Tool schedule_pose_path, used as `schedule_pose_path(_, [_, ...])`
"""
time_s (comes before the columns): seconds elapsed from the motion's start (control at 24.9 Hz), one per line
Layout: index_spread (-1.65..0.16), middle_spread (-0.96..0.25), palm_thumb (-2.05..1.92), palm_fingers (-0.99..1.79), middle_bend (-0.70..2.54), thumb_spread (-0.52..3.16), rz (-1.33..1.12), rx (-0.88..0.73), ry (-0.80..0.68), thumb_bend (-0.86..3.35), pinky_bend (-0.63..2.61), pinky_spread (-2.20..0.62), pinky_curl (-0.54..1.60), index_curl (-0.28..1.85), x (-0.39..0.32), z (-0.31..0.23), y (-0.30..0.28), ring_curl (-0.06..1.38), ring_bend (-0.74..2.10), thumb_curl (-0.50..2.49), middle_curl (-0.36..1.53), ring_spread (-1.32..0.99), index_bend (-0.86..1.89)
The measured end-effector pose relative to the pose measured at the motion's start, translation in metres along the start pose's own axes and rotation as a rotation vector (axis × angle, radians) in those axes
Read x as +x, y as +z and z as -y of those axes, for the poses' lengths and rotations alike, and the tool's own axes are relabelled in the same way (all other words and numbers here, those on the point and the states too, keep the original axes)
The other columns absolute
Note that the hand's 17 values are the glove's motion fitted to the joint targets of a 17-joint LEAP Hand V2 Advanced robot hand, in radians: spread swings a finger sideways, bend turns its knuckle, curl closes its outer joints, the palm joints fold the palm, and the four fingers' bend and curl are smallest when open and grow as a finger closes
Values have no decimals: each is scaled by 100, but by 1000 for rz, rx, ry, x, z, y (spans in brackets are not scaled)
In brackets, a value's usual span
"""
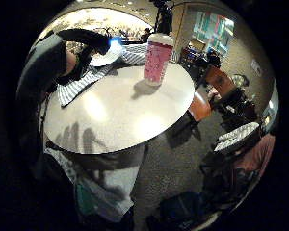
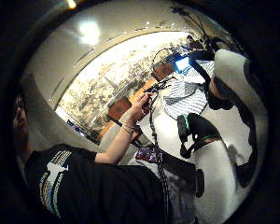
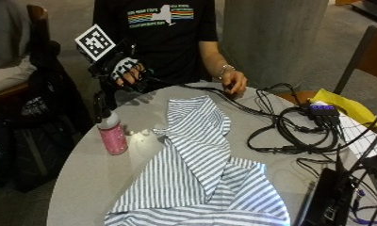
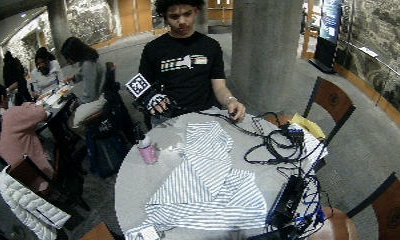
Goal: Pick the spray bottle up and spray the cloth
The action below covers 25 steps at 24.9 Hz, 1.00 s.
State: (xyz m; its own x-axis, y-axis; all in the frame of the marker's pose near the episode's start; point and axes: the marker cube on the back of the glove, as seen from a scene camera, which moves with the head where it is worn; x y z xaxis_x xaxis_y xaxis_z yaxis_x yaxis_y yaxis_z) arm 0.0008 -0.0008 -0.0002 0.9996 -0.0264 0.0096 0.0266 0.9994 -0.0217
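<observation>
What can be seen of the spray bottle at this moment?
The spray bottle has a pink, speckled-looking body, probably plastic, and a dark spray head on top. It stands upright on the round grey table, beside the striped cloth without touching it. Nothing holds it: the gloved right hand hangs above the table edge, clear of it.

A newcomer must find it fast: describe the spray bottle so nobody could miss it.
On the round grey table, look beside the striped cloth, toward the edge near the gloved right hand. The spray bottle stands upright there alone: pink body, dark trigger top, the only pink thing.
</observation>
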Motion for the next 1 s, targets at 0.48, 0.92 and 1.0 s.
schedule_pose_path(0.48, [-17,-5,72,114,45,77,30,41,44,35,26,1,20,29,5,3,0,26,41,24,27,-7,35])
schedule_pose_path(0.92, [-24,-4,73,101,33,92,423,220,381,24,26,8,26,31,31,-3,-6,30,37,29,31,-7,16])
schedule_pose_path(1.0, [-26,-4,73,100,32,93,535,253,434,22,27,8,27,31,35,-5,-8,31,37,29,31,-7,14])
